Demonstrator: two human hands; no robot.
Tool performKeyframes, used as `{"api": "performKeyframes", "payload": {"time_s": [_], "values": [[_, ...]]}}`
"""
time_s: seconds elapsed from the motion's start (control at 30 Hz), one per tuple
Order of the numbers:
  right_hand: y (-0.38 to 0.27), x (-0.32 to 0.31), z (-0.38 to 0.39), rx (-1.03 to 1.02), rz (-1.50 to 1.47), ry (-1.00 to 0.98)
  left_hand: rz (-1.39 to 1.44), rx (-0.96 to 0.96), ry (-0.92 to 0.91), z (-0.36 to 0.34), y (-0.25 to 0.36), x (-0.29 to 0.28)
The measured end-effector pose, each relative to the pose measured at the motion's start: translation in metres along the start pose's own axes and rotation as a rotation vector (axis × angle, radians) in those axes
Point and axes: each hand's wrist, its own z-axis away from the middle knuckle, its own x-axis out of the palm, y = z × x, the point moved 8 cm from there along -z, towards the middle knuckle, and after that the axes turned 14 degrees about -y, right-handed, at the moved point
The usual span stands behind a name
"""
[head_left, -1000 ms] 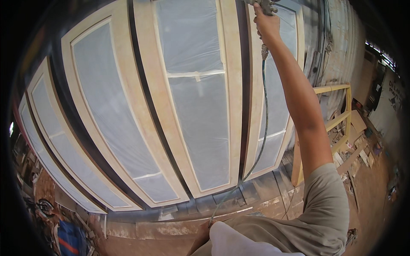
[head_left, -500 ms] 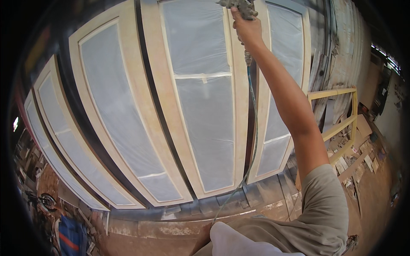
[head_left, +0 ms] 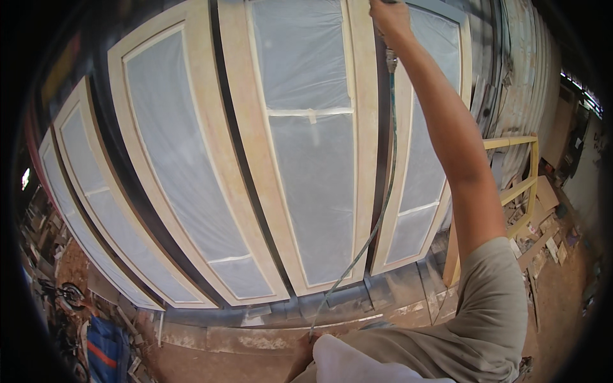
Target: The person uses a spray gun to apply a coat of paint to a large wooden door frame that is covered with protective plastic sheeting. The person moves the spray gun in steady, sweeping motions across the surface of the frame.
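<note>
My right hand (head_left: 393, 22) is raised at the top edge, closed on a spray gun, most of which is out of view. Its metal fitting (head_left: 391, 60) shows below the fist, with a green hose (head_left: 387, 210) hanging down. My left hand (head_left: 304, 348) is low by my body, closed round the hose and partly hidden by white cloth. Before me stands a row of pale wooden framed panels (head_left: 235, 159), their centres masked with translucent sheeting (head_left: 313, 191) and tape. The raised hand is in front of the upper part of the rightmost panels.
A yellow wooden frame (head_left: 530, 182) leans by corrugated metal (head_left: 517, 76) at right, among scraps of board (head_left: 552, 246). At lower left are a wheel (head_left: 70, 295) and a blue tarp with an orange stripe (head_left: 103, 348). A dusty strip of ground (head_left: 217, 357) runs below the panels.
My raised right hand and spray gun moved left, then back right and higher, so the gun has mostly left the view. The panels have shifted slightly rightward in the picture.
</note>
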Motion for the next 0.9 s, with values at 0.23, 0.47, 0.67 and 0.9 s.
{"api": "performKeyframes", "payload": {"time_s": [0.23, 0.47, 0.67, 0.9], "values": [[0.040, -0.070, -0.017, 0.093, 0.111, 0.167, -0.076, 0.036, 0.155, 0.008, 0.038, -0.043], [0.008, -0.002, -0.001, 0.053, -0.036, 0.153, -0.031, -0.054, 0.167, 0.029, 0.016, -0.096], [-0.061, 0.146, 0.041, 0.186, -0.035, -0.012, -0.024, -0.074, 0.260, 0.088, -0.053, -0.191], [-0.171, 0.336, 0.059, -0.038, -0.114, -0.057, -0.024, -0.056, 0.247, 0.174, -0.116, -0.294]]}}
